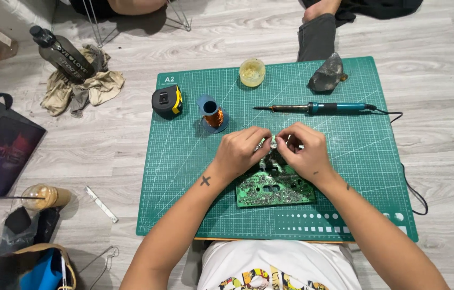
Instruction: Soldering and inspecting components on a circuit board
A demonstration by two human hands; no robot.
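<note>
Green cutting mat (184, 204) covers centre of a grey wood floor (441, 161), biggest thing here. Green circuit board (275, 189) lies on the mat at about 6 o'clock from mat centre, solder side up. Left hand (239, 152) and right hand (303, 151) meet over the board's far edge, fingers of both pinched shut on a small shiny part (273, 143); what the part is, cannot tell.

Soldering iron (313, 108) lies bare on the mat at 12 o'clock from the hands, tip pointing to 9 o'clock, cord trailing off at 3 o'clock. Copper wire spool (213, 114) and tape measure (167, 102) sit at 10 o'clock, small yellow tub (252, 72) at 12.

Risks, as judgement: iron near the knuckles, if hot a reach forward could burn skin or scorch the mat. A snagged cord could drag it. The tiny part could slip from the pinch. The board could shift, nothing pins it.
</note>
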